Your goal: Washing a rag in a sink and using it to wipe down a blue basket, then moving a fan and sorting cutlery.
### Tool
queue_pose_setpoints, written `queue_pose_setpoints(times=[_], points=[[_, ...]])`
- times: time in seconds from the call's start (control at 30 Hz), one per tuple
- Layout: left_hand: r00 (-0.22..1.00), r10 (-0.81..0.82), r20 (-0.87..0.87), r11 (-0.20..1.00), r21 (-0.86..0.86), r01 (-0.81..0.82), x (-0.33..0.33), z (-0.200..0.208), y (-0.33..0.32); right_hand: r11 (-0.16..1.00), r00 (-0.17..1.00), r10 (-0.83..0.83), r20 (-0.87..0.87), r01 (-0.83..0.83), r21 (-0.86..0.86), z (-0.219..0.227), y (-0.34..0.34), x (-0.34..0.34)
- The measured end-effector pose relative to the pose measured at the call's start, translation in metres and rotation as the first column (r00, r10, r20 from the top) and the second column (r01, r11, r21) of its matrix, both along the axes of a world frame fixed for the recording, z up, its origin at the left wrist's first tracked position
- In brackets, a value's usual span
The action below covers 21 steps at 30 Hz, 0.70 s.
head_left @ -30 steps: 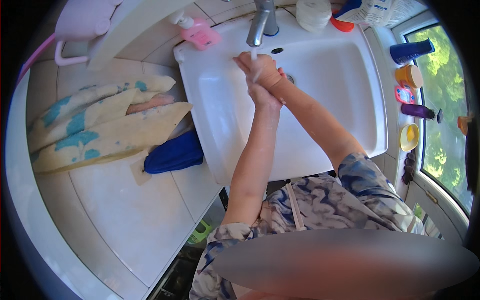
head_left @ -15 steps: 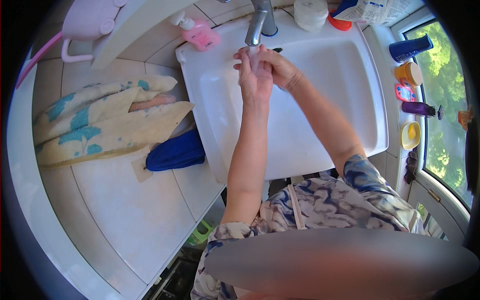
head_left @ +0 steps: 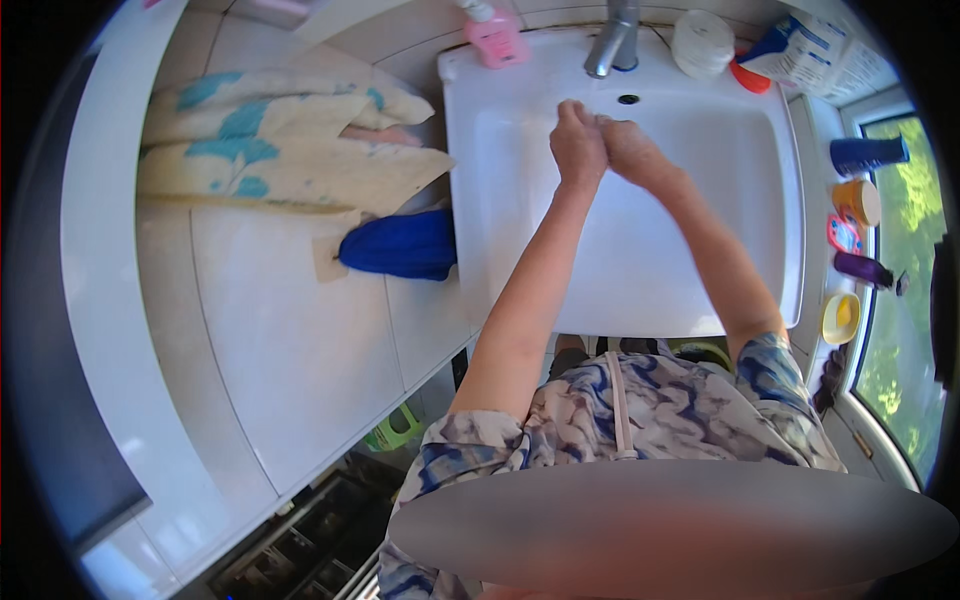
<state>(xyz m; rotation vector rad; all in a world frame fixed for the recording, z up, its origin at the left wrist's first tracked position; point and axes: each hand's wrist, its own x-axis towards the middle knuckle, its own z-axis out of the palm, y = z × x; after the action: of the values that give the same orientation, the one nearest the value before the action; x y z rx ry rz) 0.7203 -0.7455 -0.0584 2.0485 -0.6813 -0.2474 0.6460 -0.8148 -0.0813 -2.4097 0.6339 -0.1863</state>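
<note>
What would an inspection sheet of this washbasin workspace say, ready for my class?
Surface: white ceramic washbasin beside a pale tiled counter.
Job's things: silver metal faucet; pink plastic pump bottle at the basin's back-left corner.
Clutter: cream-and-teal patterned towel and blue fabric item on the counter; pale-yellow oval dish on the windowsill.
Hands: left hand and right hand together over the basin, fingers curled; anything between them is hidden.
Cables: nothing seen.
Surroundings: window at right, green foliage outside.

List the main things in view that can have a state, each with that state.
Left hand: touching the right hand
Right hand: touching the left hand
Faucet: spout down, flow unclear
Pink pump bottle: upright
Patterned towel: spread in folds
Blue cloth: lying beside the sink
Yellow dish: uncovered, yellow piece inside
</note>
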Motion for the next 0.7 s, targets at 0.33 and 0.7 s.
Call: queue_pose_setpoints(times=[0.33,0.7], points=[[0.911,-0.266,-0.316,0.960,-0.003,0.279,0.011,0.033,0.048,0.899,0.843,-0.060,0.535,0.278,-0.338,0.158,-0.049,0.010],[0.990,-0.144,0.007,0.983,0.114,0.142,-0.002,0.007,0.086,0.709,0.988,0.011,0.153,0.100,-0.698,0.172,-0.033,0.048]])
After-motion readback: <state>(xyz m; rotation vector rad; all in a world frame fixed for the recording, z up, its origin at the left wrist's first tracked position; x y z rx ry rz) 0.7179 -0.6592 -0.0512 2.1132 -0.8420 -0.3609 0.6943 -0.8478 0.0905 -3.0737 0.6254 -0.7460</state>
